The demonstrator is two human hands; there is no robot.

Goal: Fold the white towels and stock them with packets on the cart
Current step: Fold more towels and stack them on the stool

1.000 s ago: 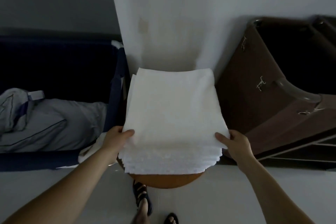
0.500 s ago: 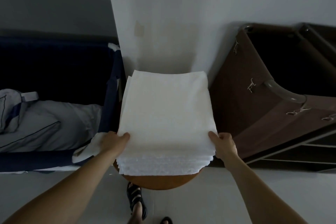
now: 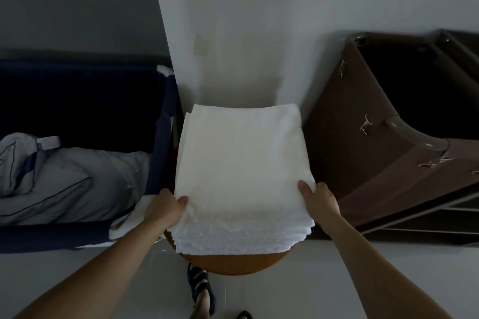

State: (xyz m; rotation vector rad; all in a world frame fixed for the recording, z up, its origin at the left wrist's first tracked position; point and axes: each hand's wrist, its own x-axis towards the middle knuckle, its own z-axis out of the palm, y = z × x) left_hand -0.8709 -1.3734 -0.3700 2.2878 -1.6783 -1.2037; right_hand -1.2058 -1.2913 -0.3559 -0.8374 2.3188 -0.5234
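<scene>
Stack of white towels (image 3: pixel 241 163) nearer the wall, fingers hidden beneath.

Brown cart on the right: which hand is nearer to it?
Right. The right hand grips the towel stack beside the brown cart; the left hand grips the stack's far side.

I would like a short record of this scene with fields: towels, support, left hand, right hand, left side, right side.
towels: white stack, folded, edges roughly aligned
support: round brown stool, under the stack
left hand: grips the stack's near left corner, thumb on top
right hand: grips the near right corner, thumb on top
left side: blue bin holding grey linen
right side: brown cart
</scene>
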